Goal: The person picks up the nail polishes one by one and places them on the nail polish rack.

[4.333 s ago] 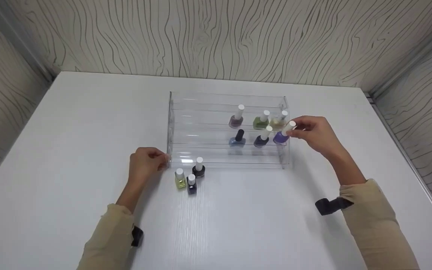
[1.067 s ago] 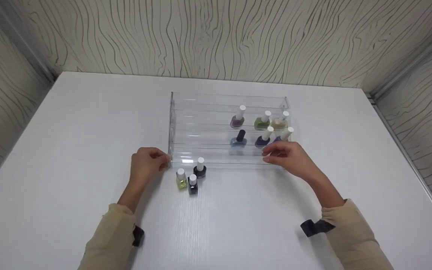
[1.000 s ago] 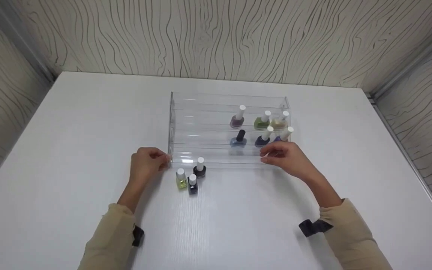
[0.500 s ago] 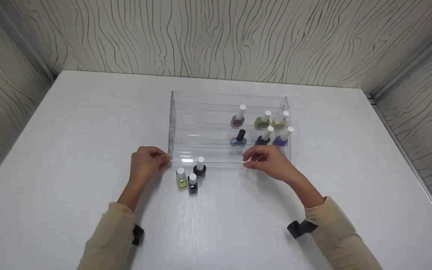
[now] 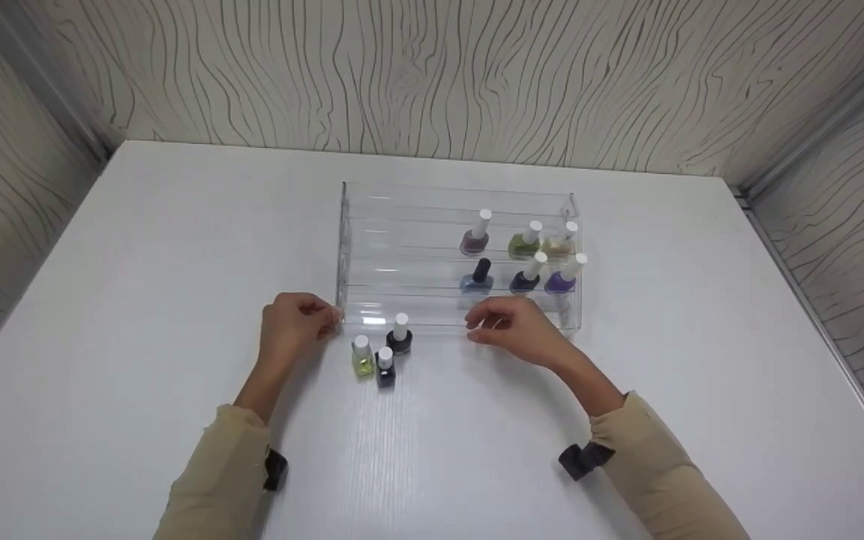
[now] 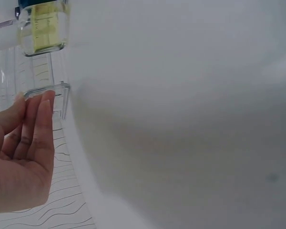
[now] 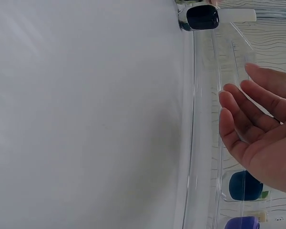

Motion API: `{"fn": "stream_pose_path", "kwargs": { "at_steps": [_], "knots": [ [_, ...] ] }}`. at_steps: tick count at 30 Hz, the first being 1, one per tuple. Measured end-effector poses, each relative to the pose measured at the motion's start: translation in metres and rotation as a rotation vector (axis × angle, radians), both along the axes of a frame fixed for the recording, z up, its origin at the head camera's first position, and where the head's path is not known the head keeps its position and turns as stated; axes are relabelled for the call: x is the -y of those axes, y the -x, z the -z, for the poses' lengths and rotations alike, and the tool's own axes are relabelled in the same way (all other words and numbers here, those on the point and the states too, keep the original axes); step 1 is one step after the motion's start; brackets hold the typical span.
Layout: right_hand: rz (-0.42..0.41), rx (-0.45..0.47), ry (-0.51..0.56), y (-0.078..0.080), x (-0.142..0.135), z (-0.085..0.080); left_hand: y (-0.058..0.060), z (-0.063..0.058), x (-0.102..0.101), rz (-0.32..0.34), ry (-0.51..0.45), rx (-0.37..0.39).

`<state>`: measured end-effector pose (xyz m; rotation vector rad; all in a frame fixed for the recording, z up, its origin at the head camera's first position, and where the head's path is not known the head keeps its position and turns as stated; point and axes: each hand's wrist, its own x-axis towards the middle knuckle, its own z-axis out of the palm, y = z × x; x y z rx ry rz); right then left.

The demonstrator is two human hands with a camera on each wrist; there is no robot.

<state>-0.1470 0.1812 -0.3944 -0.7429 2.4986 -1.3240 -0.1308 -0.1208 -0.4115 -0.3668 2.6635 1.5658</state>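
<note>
A clear tiered nail polish rack [image 5: 409, 270] stands on the white table. My left hand [image 5: 293, 326] pinches its front left corner between thumb and fingers, as the left wrist view also shows. My right hand [image 5: 514, 326] hovers by the rack's front edge, its fingers loosely bent and holding nothing. To its left, a black nail polish bottle [image 5: 400, 341], a yellow-green bottle [image 5: 363, 364] and a dark square bottle [image 5: 385, 373] stand at the rack's front. In the right wrist view, a dark bottle [image 7: 202, 17] lies beyond the fingertips.
On the rack's right half stand purple-brown [image 5: 475, 242], green [image 5: 524, 246] and pale yellow [image 5: 557, 247] bottles. One tier lower are blue [image 5: 476, 283], navy [image 5: 525, 281] and violet [image 5: 560, 283] bottles. A wood-patterned wall [image 5: 402, 75] rises behind the table [image 5: 139, 300].
Earlier my right hand held the violet bottle's cap at the rack's right end. It has let go and moved left and nearer along the rack's front. My left hand stays put.
</note>
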Motion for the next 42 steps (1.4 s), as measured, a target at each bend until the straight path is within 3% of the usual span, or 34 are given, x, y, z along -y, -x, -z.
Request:
{"fn": "stream_pose_path", "kwargs": {
  "at_steps": [27, 36, 42],
  "knots": [
    [-0.031, 0.018, -0.018, 0.001, 0.033, 0.002, -0.002, -0.002, -0.001, -0.004, -0.012, -0.003],
    [-0.054, 0.03, -0.026, -0.016, 0.048, -0.032, -0.001, -0.001, 0.0, -0.002, -0.011, -0.005],
    [-0.068, 0.025, -0.013, -0.018, 0.053, -0.035, -0.001, -0.001, 0.0, 0.003, 0.002, -0.013]
  ]
}}
